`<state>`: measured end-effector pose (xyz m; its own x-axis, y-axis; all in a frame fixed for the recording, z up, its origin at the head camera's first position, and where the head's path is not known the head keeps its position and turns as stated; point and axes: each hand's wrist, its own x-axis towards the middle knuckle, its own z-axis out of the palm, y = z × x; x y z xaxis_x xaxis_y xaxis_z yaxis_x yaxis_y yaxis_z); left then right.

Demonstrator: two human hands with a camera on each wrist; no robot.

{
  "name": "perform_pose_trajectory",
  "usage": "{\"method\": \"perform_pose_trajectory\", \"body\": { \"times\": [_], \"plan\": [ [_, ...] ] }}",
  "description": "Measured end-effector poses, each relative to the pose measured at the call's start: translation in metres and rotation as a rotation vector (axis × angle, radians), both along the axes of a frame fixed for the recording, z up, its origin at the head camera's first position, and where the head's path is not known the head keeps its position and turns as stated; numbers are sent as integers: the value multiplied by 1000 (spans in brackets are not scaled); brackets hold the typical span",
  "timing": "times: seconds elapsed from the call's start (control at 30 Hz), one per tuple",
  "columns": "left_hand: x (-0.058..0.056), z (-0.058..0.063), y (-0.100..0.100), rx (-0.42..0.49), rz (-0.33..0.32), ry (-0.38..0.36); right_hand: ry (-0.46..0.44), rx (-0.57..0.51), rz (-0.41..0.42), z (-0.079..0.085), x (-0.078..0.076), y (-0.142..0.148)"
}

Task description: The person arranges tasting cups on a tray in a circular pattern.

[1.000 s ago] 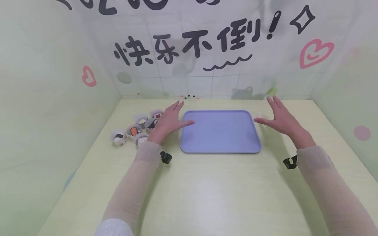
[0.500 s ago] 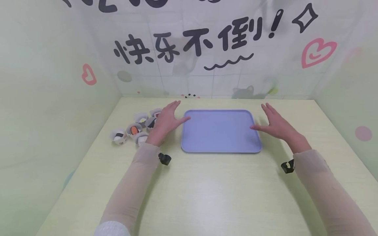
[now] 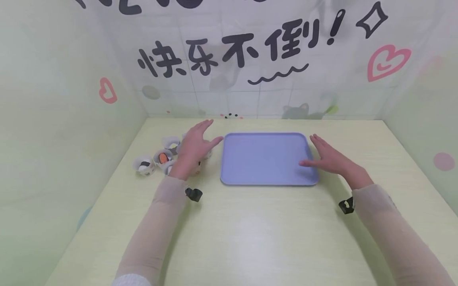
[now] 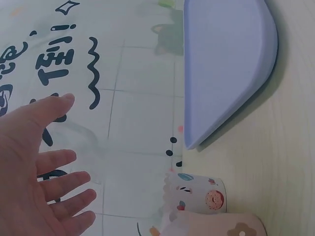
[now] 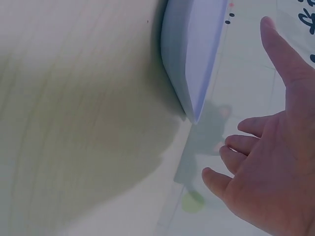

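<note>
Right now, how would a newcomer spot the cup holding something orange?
Find the tray on the table, then the cups to its left. Yours is the second cup from the left; its orange filling sets it apart from the rest showing.

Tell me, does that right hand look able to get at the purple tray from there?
Probably yes: the right hand holds nothing, its fingers are near the right edge of the purple tray, and nothing visible stands in the way.

The tray [image 3: 264,159] lies on the far part of the counter [image 3: 250,230], cups [image 3: 144,167] clustered to its left, the wall [image 3: 229,99] behind.
</note>
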<state>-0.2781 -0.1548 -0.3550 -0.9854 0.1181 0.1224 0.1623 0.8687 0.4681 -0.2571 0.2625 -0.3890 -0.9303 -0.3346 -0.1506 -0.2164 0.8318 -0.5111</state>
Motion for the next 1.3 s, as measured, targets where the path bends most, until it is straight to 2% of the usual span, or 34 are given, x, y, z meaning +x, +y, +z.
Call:
{"method": "perform_pose_trajectory", "body": {
  "times": [0.2, 0.6, 0.8, 1.03, 1.3],
  "plan": [
    [4, 4, -13, 35, 12, 13, -25, 9, 25, -6, 2, -3],
    [11, 4, -37, 68, 68, 10, -32, 14, 53, -15, 3, -5],
    [17, 6, -48, 90, 101, -6, -35, 33, 74, -18, 3, -6],
    [24, 5, -64, 94, 133, 18, -38, 33, 91, -20, 4, -7],
    [30, 5, -83, 140, 167, 24, -29, 36, 117, -21, 4, -10]
  ]
}}
